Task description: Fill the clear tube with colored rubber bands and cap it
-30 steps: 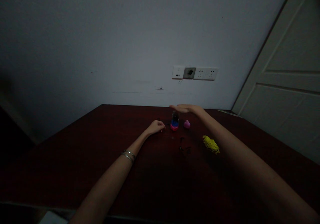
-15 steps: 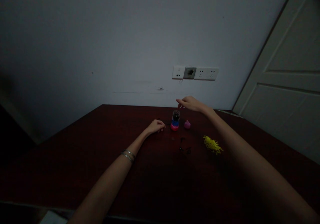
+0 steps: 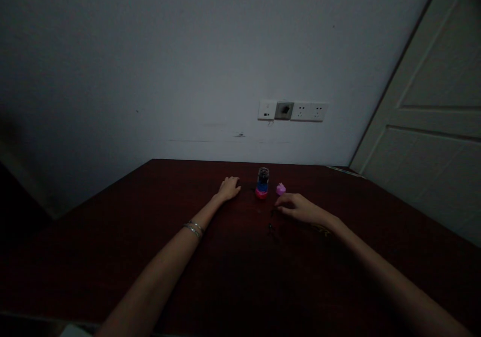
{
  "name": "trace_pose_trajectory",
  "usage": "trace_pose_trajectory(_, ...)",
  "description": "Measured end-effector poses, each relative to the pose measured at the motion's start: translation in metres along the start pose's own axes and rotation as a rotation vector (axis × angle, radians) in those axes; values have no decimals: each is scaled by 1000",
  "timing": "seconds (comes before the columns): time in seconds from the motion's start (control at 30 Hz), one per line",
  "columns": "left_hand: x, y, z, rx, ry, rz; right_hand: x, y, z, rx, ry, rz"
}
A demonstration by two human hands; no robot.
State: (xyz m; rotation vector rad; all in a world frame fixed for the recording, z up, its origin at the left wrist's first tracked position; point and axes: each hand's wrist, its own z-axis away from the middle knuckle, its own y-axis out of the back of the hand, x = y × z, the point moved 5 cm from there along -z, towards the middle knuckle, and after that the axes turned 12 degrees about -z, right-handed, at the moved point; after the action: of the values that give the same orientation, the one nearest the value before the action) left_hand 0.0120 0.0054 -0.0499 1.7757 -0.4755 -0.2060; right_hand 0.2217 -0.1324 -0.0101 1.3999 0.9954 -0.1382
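While the left hand [image 3: 228, 189] is rested uncurled on the counter [image 3: 225, 277], the right hand [image 3: 295, 208] is held bent-fingered near a small dark item [image 3: 270, 227]; any grip cannot be told. Beyond, between them, a jar [image 3: 262, 183] is stood upright, presumably to retain its contents.

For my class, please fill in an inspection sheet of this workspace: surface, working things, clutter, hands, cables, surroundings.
Surface: dark red table, dimly lit.
Working things: upright jar, blue and pink low down; small pink item to its right.
Clutter: yellow stringy bundle, mostly hidden by the right arm; small dark thing, too dim to identify.
Hands: left hand left of the jar, nothing seen in it; right hand near the pink item, grasp unclear.
Cables: thin strands below the sockets, too small to identify.
Surroundings: pale wall behind; panelled door at right.
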Motion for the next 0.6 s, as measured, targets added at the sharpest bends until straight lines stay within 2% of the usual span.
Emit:
trace_pose_trajectory(0.13, 6, 1, -8, 7, -55, -20, 7, -18, -3, 36, 39, -35)
trace_pose_trajectory(0.27, 10, 3, -17, 28, -75, 14, 11, -26, -10, 51, 17, -71)
trace_pose_trajectory(0.47, 27, 3, -22, 0, -143, 185, 10, -29, -13, 105, 21, -38)
trace_pose_trajectory(0.6, 46, 3, -18, -26, -242, 260, 10, -26, -9, 120, -5, -68)
